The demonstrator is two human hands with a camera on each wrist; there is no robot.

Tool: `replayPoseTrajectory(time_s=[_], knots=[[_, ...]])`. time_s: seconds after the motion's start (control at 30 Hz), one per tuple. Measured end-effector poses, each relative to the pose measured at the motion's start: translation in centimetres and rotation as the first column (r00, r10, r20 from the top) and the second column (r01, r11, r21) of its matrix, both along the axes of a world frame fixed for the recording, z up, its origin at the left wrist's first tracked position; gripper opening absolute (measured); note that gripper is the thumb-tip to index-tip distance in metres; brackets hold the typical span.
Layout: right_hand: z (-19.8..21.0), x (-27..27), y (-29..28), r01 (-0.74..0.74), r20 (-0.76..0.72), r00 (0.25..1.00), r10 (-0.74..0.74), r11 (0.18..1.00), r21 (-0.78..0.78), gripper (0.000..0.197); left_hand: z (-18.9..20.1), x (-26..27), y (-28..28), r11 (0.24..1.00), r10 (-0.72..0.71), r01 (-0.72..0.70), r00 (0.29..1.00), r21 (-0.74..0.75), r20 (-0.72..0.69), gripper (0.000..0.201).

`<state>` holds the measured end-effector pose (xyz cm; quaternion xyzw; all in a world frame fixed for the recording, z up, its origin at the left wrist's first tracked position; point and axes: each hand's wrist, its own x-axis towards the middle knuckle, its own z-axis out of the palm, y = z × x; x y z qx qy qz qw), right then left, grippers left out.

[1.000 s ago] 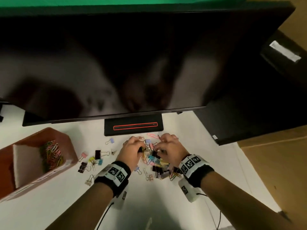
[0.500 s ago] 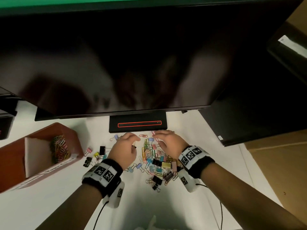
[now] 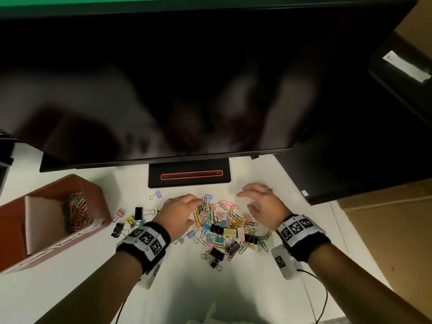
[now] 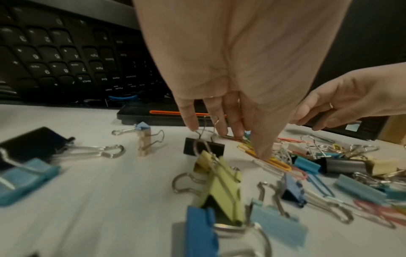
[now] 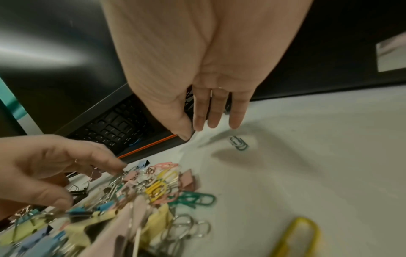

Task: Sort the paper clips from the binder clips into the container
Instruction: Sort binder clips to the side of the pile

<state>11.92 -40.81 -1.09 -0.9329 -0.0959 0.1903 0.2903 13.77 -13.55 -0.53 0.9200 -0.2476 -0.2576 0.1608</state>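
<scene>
At frame centre, a left hand (image 3: pixel 178 212) presses straight fingertips into a clip pile (image 3: pixel 225 224) while the right hand (image 3: pixel 261 204) hovers open, holding nothing, lower-left container (image 3: pixel 98 206) nearby.

White tabletop (image 3: pixel 70 288) with office equipment.
A large dark monitor screen (image 3: pixel 163 78) overhangs its black stand base with an orange-red outline (image 3: pixel 189 176); a black keyboard (image 4: pixel 54 57) lies behind; brown cardboard (image 3: pixel 385 230) sits right.

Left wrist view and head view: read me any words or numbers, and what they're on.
"1" to "9", "Home", "End": keys of the keyboard, seen upside down.
Lettering on the container front: too blurred to read.
Squares on the wristband: coded patterns, no words.
</scene>
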Motion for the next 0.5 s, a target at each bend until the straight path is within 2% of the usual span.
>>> replayPoseTrajectory(time_s=[0.13, 0.23, 0.37, 0.5], knots=[[0.2, 0.1, 0.4, 0.061, -0.113, 0.991, -0.070, 0.995, -0.082, 0.048, -0.2, 0.2, 0.1, 0.998, 0.046, -0.049, 0.996, -0.038, -0.071, 0.067], [0.3, 0.0, 1.9, 0.030, -0.144, 0.989, -0.039, 0.997, -0.066, 0.055, -0.3, 0.3, -0.3, 0.999, 0.032, -0.033, 0.996, -0.005, -0.085, 0.070], [0.2, -0.1, 4.2, -0.074, -0.114, 0.991, 0.066, 0.995, -0.062, 0.051, -0.3, 0.1, -1.3, 1.000, -0.023, 0.023, 1.000, 0.016, -0.013, 0.045], [0.3, 0.5, 5.2, -0.110, -0.118, 0.988, 0.099, 0.990, -0.089, 0.036, -0.7, -0.1, -0.9, 0.999, 0.025, -0.026, 1.000, -0.024, -0.015, 0.021]])
